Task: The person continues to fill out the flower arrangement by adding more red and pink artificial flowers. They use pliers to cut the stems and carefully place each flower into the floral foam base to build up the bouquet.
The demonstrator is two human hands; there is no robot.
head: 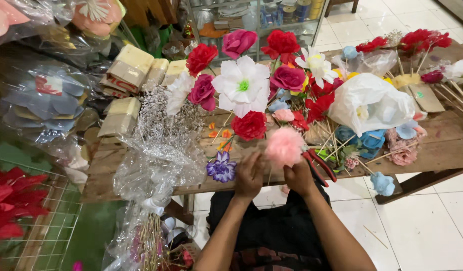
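The wooden table (442, 145) fills most of the view and carries many paper flowers. On its left side, a large bundle of dried twigs in clear wrap (158, 150) lies over the front edge and hangs down toward the floor. On its right side sits a white plastic bag (372, 103), with thin wooden sticks (332, 143) spread just beside it toward the middle. Behind the middle of the table a big white flower (243, 85) stands between red and magenta ones. A small purple flower (222, 167) lies near the front edge.

At the front edge, in the middle, is the pink fluffy flower (284, 145). Its head stands above the two hands, a little farther onto the table than they are. Its stem is hidden by the hands, so I judge only that its long axis runs from the head down and toward the person.

The right hand (297, 176) is directly under the head and touches its base; the fingers are curled closed around what seems to be the stem. The same hand seems also to hold red-handled pliers (319, 165), which point away to the right. The left hand (249, 174) is just beside it, on the left, also curled closed; what it grips I cannot tell. The right hand is nearer to the head.
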